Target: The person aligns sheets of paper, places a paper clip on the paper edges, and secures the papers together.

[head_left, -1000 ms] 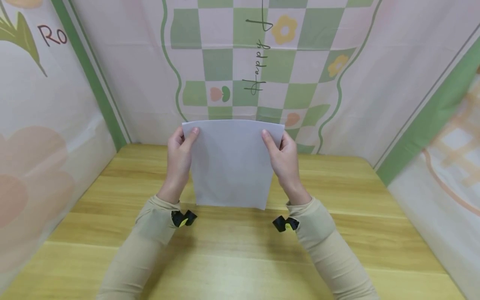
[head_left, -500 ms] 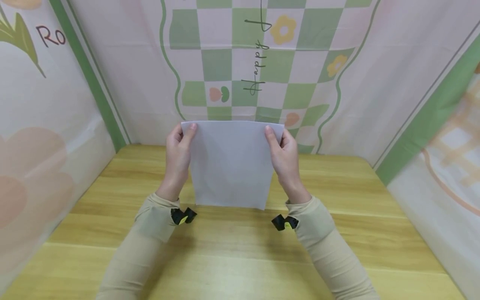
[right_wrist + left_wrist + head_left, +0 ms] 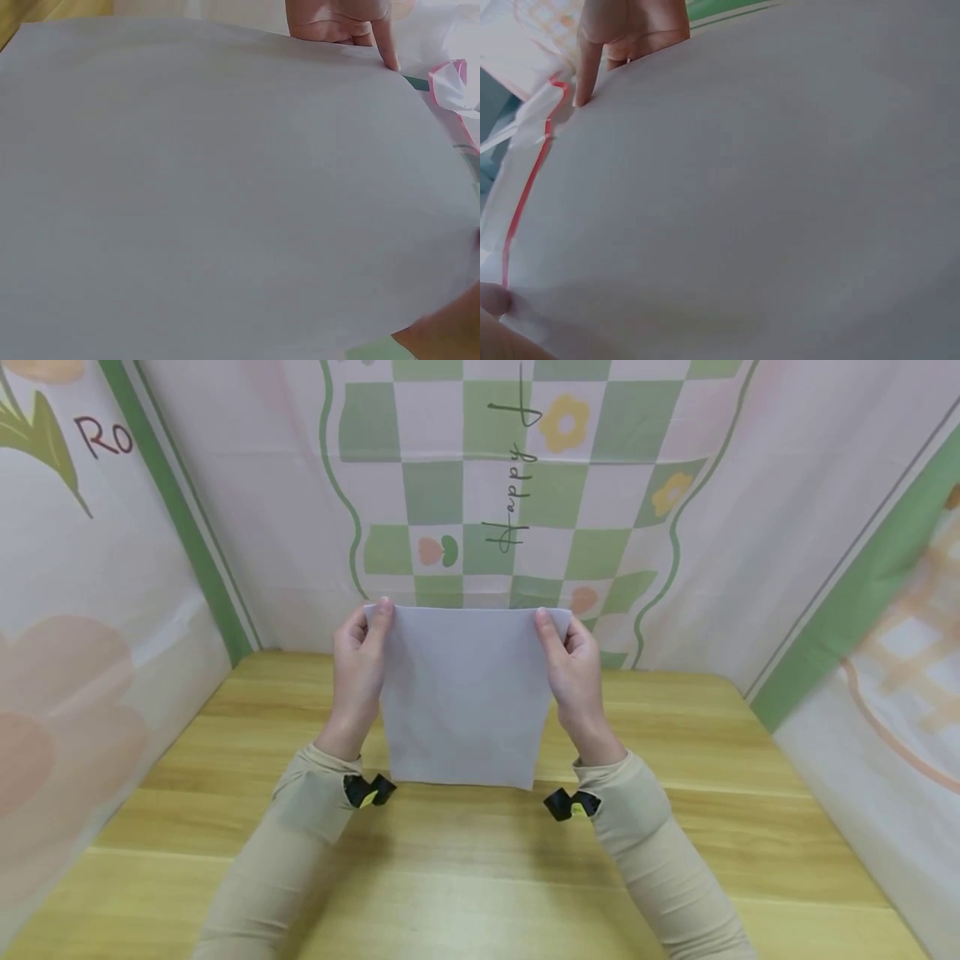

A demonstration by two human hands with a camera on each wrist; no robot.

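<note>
A plain white sheet of paper (image 3: 465, 693) hangs upright above the wooden table, facing the person. My left hand (image 3: 358, 664) pinches its upper left corner, thumb on the near face and the other fingers behind. At the upper right corner my right hand (image 3: 577, 677) pinches it the same way. The paper (image 3: 735, 195) fills most of the left wrist view, with the right hand (image 3: 634, 30) at the top and part of the left thumb (image 3: 495, 298) at lower left. In the right wrist view the sheet (image 3: 225, 187) hides most of the fingers.
The wooden table (image 3: 465, 877) spreads beneath both forearms. A patterned cloth (image 3: 435, 489) with green checks hangs behind it, and cloth walls (image 3: 97, 568) stand at both sides. Each wrist carries a small black device (image 3: 367, 791).
The sheet has dropped slightly, and its top edge is no longer bowed upward. Both thumbs have slid up to the top edge, the right one also outward.
</note>
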